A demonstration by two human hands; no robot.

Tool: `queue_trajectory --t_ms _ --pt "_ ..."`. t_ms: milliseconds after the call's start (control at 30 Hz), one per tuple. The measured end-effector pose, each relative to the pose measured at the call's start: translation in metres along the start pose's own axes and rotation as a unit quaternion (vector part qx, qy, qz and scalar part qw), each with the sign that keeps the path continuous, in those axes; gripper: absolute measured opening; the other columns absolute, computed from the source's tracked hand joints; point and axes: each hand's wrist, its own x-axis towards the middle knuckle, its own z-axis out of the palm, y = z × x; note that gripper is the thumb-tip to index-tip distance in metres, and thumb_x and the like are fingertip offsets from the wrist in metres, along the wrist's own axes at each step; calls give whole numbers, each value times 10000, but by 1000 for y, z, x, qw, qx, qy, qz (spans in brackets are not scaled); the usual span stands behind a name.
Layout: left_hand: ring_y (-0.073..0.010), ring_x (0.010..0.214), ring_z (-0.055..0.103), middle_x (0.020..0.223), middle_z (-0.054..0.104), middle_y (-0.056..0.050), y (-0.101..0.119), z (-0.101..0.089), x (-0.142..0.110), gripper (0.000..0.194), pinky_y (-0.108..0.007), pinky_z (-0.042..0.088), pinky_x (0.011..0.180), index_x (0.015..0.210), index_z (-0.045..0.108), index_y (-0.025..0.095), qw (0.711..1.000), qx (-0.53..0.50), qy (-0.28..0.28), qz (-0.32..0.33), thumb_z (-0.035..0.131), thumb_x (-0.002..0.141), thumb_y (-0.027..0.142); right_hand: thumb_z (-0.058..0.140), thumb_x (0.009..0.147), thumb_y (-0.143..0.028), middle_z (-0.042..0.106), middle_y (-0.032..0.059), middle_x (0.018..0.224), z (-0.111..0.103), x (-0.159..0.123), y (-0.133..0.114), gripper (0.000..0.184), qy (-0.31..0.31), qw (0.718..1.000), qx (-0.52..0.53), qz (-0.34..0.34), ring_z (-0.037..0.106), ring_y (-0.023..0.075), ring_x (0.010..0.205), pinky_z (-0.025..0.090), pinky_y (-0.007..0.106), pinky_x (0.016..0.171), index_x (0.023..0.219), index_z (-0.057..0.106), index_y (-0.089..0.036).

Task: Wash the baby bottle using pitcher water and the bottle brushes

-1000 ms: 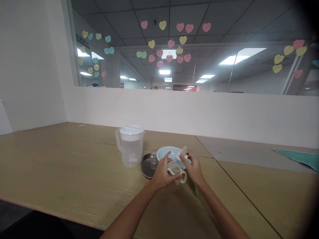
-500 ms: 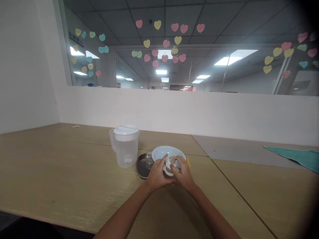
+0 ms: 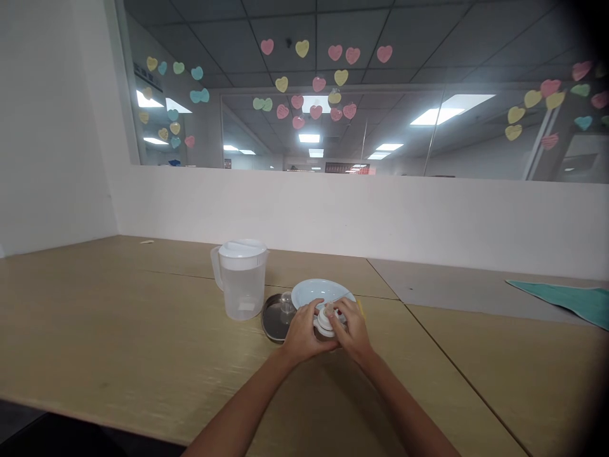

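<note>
Teat cap (image 3: pixel 324 319) lowered, on bottle (image 3: pixel 325 332), pointing up

The left hand (image 3: pixel 303 333) and right hand (image 3: pixel 354 332) of a person are bare, with slender fingers (image 3: pixel 351 310) and narrow wrists (image 3: pixel 287 357). The left forearm (image 3: pixel 245 405) and right forearm (image 3: pixel 404 403), uncovered and smooth in outline, widen toward the near edge of view; finer detail is too small to make out.

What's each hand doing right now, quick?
Left hand: closed around the side of the small bottle.
Right hand: closed, fingers gripping the bottle's white top.
</note>
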Motion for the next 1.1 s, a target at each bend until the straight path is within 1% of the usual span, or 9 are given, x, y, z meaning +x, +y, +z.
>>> queue_trajectory --t_ms 133,267,500,667,733,800,900,967,1100 --pt "-218 893 555 971 583 -62 1 1 -1 685 -356 447 787 1040 448 187 999 11 12 -27 748 495 475 417 866 -340 527 20 699 1 -1 4 246 26 999 -13 -15 469 162 713 336 292 702 818 594 -175" --pt "-196 818 544 869 577 -33 4 -1 0 566 -314 430 720 921 464 186 999 31 8 -40 721 522 493 414 867 -327 511 11 648 1 -3 4 253 53 997 -27 -40 454 153 663 319 297 688 757 583 -174" --pt "-227 905 540 971 598 -46 5 -1 2 608 -347 407 814 1019 510 202 999 17 -24 -17 738 526 475 339 884 -242 485 4 569 1 -6 9 292 110 990 -44 -71 422 144 587 307 305 655 667 525 -181" --pt "-226 924 544 994 591 -62 2 0 0 708 -354 415 828 1125 427 188 999 11 -9 -34 731 528 414 372 851 -186 442 -15 525 3 -11 7 267 119 979 -47 -159 388 122 530 304 307 642 610 485 -184" --pt "-222 895 549 956 591 -61 1 0 0 680 -343 427 798 1081 425 172 999 12 -6 -42 731 513 387 405 833 -168 479 -7 539 6 -13 2 214 113 972 -54 -200 404 121 536 303 310 642 658 528 -173" --pt "-219 887 547 951 591 -62 0 1 0 586 -337 429 788 1032 442 172 999 20 -11 -31 707 541 352 432 819 -143 534 6 573 10 -13 -2 157 111 967 -57 -223 425 124 547 300 311 636 750 572 -160" --pt "-213 896 548 991 595 -66 0 1 0 496 -335 424 805 1043 467 183 999 31 -16 -8 656 597 291 443 816 -116 566 13 597 15 -14 -5 155 108 966 -65 -224 430 123 540 291 306 616 802 592 -157" --pt "-215 913 548 1020 597 -65 1 0 1 511 -339 419 825 1065 481 192 999 31 -22 6 662 597 287 438 824 -121 552 9 592 16 -14 -5 161 106 970 -63 -210 434 125 546 296 305 617 801 593 -161" --pt "-227 923 545 1009 606 -55 6 -2 2 564 -352 420 828 1086 507 212 999 30 -25 10 699 585 387 404 853 -149 515 10 626 13 -16 1 175 159 981 -25 -108 456 139 618 328 305 647 774 558 -171"
